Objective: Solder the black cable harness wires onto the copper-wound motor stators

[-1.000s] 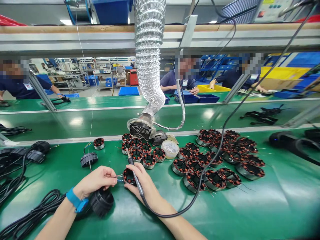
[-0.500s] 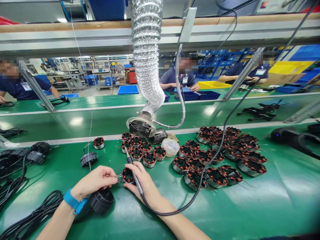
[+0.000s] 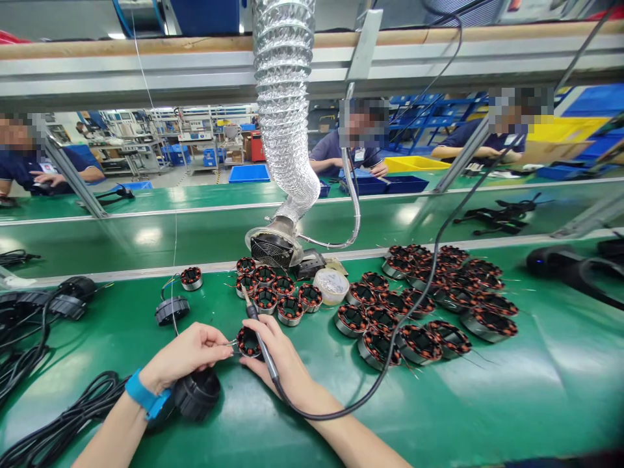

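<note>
My left hand (image 3: 201, 350), with a blue band at its wrist, is closed in a pinch on thin wire ends at the left side of a motor stator (image 3: 247, 340). My right hand (image 3: 281, 364) grips that stator, a ring with a black core and copper coils. A soldering iron (image 3: 264, 350) also rests in my right hand, its tip pointing up and away toward the grouped stators; its black cable (image 3: 336, 416) runs over my forearm. Beneath my left hand lies a round black housing (image 3: 197, 394). Exactly how the pinched wires meet is too small to tell.
Several small stators (image 3: 264, 300) sit ahead, beside a clear tape roll (image 3: 331, 286). More stators (image 3: 419, 341) fill the right. A fume extractor (image 3: 275, 249) hangs above. Black cables (image 3: 63, 422) lie left. Co-workers (image 3: 336, 146) sit across the bench.
The whole view has shifted slightly. My hands keep nearly the same hold, with the left fingers a touch closer to the stator. The co-worker at far left has moved their hands.
</note>
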`<state>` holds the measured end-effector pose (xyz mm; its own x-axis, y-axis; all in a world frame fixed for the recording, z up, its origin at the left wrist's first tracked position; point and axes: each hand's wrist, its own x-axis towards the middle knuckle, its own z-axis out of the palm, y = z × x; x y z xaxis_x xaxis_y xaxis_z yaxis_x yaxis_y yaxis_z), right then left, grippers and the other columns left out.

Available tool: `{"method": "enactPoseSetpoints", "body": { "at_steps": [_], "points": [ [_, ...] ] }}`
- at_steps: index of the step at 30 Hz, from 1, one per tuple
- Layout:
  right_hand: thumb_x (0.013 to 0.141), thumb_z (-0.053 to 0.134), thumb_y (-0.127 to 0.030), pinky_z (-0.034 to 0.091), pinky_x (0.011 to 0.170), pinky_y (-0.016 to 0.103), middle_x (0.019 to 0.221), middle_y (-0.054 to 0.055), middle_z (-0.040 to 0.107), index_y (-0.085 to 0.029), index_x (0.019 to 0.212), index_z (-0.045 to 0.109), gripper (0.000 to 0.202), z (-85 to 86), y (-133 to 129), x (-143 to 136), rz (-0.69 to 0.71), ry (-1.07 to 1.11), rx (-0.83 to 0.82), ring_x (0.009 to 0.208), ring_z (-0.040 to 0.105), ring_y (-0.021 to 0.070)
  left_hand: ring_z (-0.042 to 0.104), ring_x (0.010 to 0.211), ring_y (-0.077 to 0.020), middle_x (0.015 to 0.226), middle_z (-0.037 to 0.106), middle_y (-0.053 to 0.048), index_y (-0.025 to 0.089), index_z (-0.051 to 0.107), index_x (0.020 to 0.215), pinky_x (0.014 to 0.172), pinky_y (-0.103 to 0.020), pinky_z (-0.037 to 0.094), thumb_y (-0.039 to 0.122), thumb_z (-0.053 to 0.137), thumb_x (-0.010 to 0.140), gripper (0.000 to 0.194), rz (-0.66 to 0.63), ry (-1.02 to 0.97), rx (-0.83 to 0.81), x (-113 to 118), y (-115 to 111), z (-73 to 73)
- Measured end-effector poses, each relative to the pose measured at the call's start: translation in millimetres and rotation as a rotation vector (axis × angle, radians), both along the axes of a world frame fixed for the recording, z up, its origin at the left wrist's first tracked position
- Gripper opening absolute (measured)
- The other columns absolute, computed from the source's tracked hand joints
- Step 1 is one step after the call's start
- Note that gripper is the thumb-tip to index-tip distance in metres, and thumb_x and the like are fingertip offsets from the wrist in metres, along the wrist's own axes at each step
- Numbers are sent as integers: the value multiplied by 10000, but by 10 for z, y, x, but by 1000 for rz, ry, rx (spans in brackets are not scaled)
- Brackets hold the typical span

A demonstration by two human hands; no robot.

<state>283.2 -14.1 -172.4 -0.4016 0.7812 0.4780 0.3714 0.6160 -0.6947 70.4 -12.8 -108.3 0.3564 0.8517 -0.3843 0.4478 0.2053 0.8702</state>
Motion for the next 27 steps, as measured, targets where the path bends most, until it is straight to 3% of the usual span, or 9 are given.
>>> {"method": "enactPoseSetpoints", "body": {
  "at_steps": [4,8,12,18,27],
  "points": [
    [743,749,-113,498,948,318,1247,72,506,-286,1324,451,674,14,-6,3,-5,-11,17,1084,601,201,471,513,-95,606,581,3,129,637,734,506,-219,340,550,711,685,430,39,-83,-60,-78,24,14],
    [735,746,-97,501,930,318,1237,73,510,-284,1321,455,681,24,-12,2,1,-12,14,1067,601,200,380,425,-53,523,530,38,124,631,721,438,-195,254,516,763,615,427,133,-104,-90,-19,56,-65],
    [727,745,-79,498,919,309,1225,72,510,-271,1319,456,686,28,-17,1,10,-5,40,1063,593,195,286,400,-44,446,434,80,122,650,765,411,-194,191,534,772,596,461,146,-53,-84,68,47,-112],
    [729,758,-87,493,922,309,1237,68,504,-275,1317,451,689,33,-28,-18,0,-15,7,1060,586,191,293,408,-47,460,420,78,110,654,771,424,-205,184,603,730,647,514,130,-34,-38,35,31,-88],
    [745,746,-91,494,912,304,1237,70,500,-264,1317,453,665,8,-34,-30,-9,-17,-4,1049,582,190,247,461,-57,515,395,85,120,617,776,429,-211,180,648,745,579,579,161,18,-8,94,6,-62]
  ]
}}
